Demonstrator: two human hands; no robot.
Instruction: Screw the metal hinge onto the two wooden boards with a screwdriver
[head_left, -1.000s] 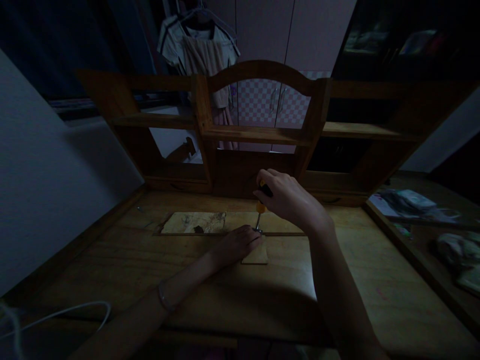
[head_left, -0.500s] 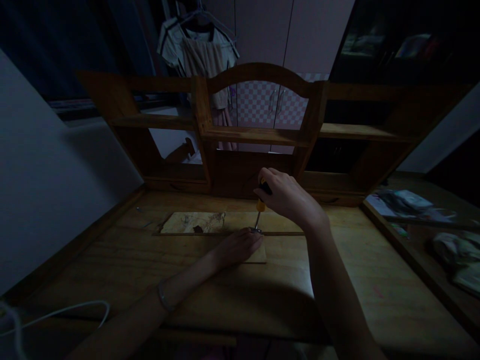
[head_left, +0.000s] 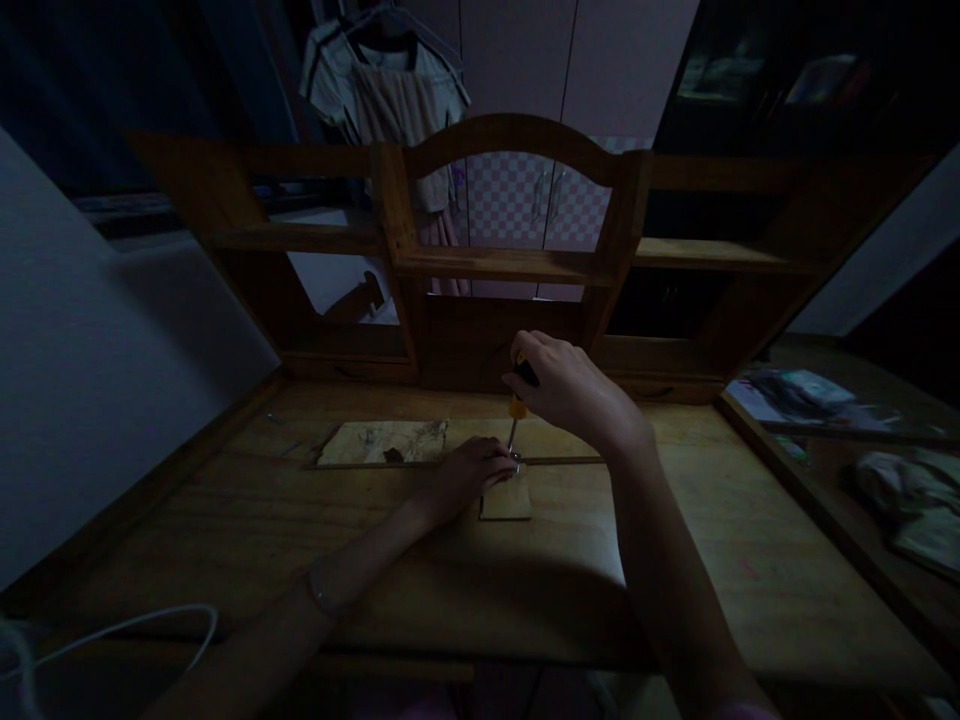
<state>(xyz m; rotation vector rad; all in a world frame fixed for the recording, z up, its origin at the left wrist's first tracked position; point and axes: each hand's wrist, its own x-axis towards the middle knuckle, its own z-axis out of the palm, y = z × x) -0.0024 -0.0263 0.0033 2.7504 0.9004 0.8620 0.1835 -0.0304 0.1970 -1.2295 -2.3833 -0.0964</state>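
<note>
My right hand (head_left: pixel 562 385) is wrapped round the black and yellow handle of a screwdriver (head_left: pixel 517 405), which points down. Its tip meets a small metal piece (head_left: pixel 516 462) where two boards meet. My left hand (head_left: pixel 469 475) has its fingers closed at that metal piece, pinching or pressing it. Under the metal piece lies a small wooden board (head_left: pixel 506 500), touching the front edge of a long wooden strip (head_left: pixel 555 442). The strip's left part bears a pale, torn, stained layer (head_left: pixel 382 442).
A wooden desk (head_left: pixel 300 540) bears a shelf unit (head_left: pixel 502 262) along its back. Small metal bits (head_left: pixel 274 418) lie at the back left. A white cable (head_left: pixel 150 615) curves at the lower left. Cloth (head_left: pixel 911 505) and papers lie off to the right.
My left hand has shifted slightly left and up, showing more of the small board and metal piece. The screwdriver stays in my right hand, and the view has shifted a little.
</note>
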